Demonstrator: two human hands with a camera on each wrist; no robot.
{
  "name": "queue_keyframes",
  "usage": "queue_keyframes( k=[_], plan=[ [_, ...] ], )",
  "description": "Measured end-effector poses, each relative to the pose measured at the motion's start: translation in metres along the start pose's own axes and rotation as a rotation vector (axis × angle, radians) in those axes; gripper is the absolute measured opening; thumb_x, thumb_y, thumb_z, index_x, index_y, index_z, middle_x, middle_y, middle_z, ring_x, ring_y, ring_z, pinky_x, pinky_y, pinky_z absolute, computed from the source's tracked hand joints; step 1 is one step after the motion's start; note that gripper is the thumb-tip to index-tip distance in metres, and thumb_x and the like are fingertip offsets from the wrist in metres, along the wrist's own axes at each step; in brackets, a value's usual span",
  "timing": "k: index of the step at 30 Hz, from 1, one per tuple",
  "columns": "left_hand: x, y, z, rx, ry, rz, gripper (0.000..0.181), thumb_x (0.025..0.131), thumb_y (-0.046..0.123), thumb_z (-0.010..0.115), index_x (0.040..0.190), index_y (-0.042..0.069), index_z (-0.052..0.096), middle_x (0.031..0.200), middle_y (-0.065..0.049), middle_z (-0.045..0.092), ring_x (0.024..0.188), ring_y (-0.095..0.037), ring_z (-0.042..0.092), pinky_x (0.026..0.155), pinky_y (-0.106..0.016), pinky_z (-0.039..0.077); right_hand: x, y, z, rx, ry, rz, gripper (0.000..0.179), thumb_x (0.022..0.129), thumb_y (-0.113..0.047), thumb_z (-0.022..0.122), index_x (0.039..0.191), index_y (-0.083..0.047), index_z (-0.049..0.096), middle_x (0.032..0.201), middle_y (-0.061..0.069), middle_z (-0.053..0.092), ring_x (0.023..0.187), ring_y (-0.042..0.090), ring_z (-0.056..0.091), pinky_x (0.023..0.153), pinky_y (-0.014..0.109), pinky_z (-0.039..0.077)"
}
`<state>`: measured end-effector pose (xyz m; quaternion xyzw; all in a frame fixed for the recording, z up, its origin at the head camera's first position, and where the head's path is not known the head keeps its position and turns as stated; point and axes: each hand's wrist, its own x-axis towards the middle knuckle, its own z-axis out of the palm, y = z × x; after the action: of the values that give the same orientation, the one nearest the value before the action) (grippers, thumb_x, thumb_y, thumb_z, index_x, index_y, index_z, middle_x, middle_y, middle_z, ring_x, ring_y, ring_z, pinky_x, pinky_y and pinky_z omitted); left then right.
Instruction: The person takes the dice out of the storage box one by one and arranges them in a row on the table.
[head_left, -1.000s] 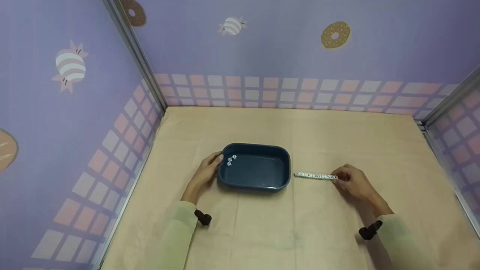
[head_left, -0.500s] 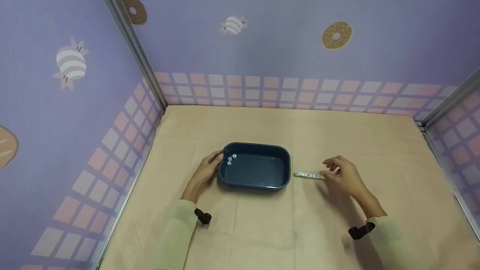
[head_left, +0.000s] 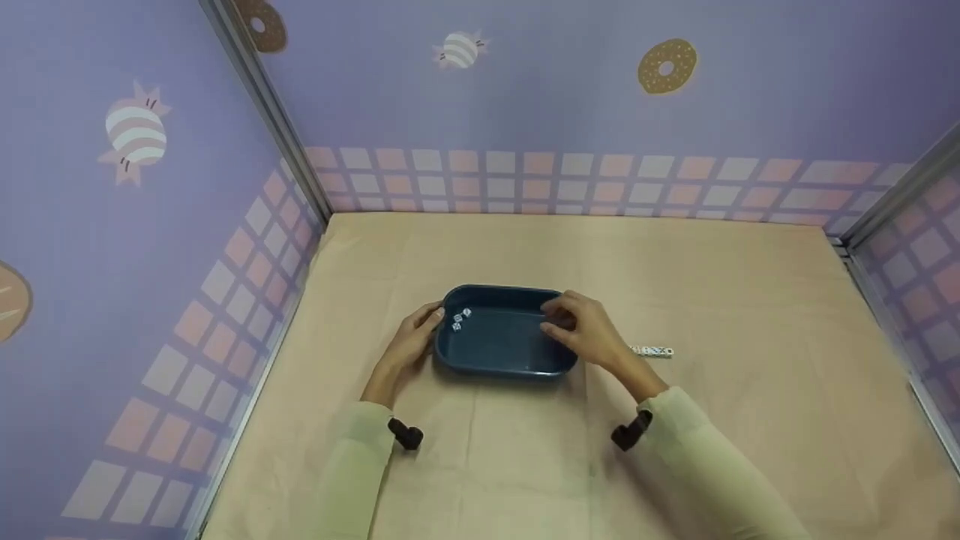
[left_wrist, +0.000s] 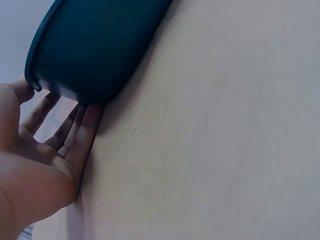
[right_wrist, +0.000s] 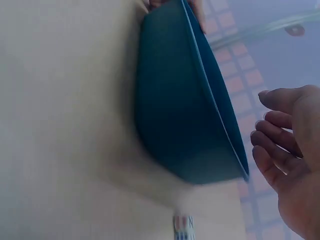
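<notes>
A dark blue plastic box (head_left: 502, 371) with rounded corners stands on the cloth, and three small white dice (head_left: 458, 318) lie inside near its left end. My left hand (head_left: 411, 341) holds that end, thumb at the rim and fingers against the outer wall, as the left wrist view shows. Above the box's right end hovers my right hand (head_left: 589, 326). Its thumb and fingers are apart, and nothing shows between them in the right wrist view. On the cloth to the right lies a straight row of dice (head_left: 654, 351), its left part hidden behind the right hand and wrist.
A beige cloth (head_left: 480, 465) covers the table. Purple patterned walls (head_left: 525, 97) rise at the back and at both sides, with metal posts (head_left: 274, 112) in the corners. Each wrist wears a small black camera (head_left: 632, 430).
My right hand has moved left, from the row of dice to above the box's right end. The left hand and the box have stayed in place.
</notes>
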<state>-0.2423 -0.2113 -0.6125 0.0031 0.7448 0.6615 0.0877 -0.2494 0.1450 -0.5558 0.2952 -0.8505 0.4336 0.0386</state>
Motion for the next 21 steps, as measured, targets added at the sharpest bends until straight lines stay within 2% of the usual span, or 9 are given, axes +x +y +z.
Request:
queue_keyframes(
  k=[3,6,10,12,18,21],
  plan=[
    [0.0,0.0,0.0,0.003,0.011,0.001,0.05,0.112,0.037,0.056,0.154,0.009,0.055,0.156,-0.016,0.053,0.144,-0.034,0.051,0.12,-0.049,0.039,0.016,-0.007,0.022,0.007,-0.018,-0.004,0.027,0.097,-0.015,0.08,0.121,-0.004,0.074,0.115,0.009,0.071,0.1,0.023,0.07,0.086,0.041,0.06],
    [0.0,0.001,0.001,-0.018,0.018,-0.02,0.05,0.112,0.037,0.056,0.154,0.01,0.056,0.154,-0.015,0.056,0.141,-0.034,0.055,0.116,-0.05,0.044,0.03,-0.013,0.044,0.043,-0.029,0.013,0.031,0.097,-0.017,0.08,0.125,-0.004,0.073,0.118,0.011,0.071,0.106,0.028,0.07,0.092,0.045,0.059],
    [0.0,0.001,0.001,-0.02,0.027,-0.03,0.049,0.112,0.036,0.056,0.153,0.01,0.056,0.153,-0.015,0.056,0.139,-0.034,0.056,0.113,-0.049,0.046,0.047,-0.017,0.07,0.102,-0.036,0.04,0.036,0.097,-0.015,0.08,0.129,0.001,0.071,0.119,0.015,0.071,0.111,0.035,0.07,0.095,0.051,0.058],
    [0.0,0.002,0.002,-0.01,0.03,-0.028,0.049,0.112,0.036,0.056,0.153,0.009,0.056,0.152,-0.016,0.057,0.139,-0.033,0.056,0.113,-0.048,0.047,0.054,-0.016,0.082,0.111,-0.046,0.054,0.038,0.097,-0.013,0.08,0.129,0.004,0.07,0.12,0.016,0.071,0.112,0.036,0.069,0.097,0.05,0.057],
    [0.0,0.001,0.002,-0.034,0.022,-0.038,0.047,0.112,0.035,0.056,0.152,0.01,0.057,0.15,-0.014,0.059,0.134,-0.03,0.06,0.108,-0.044,0.05,0.068,-0.013,0.106,0.074,-0.081,0.092,0.04,0.096,-0.012,0.081,0.131,0.004,0.069,0.124,0.016,0.07,0.114,0.032,0.069,0.098,0.045,0.057],
    [0.0,0.0,0.001,-0.048,0.02,-0.026,0.046,0.112,0.036,0.057,0.151,0.011,0.059,0.15,-0.013,0.059,0.136,-0.029,0.059,0.111,-0.044,0.048,0.075,-0.013,0.115,0.077,-0.086,0.095,0.042,0.095,-0.011,0.081,0.133,0.004,0.068,0.127,0.017,0.07,0.117,0.032,0.069,0.1,0.046,0.056]
  ],
)
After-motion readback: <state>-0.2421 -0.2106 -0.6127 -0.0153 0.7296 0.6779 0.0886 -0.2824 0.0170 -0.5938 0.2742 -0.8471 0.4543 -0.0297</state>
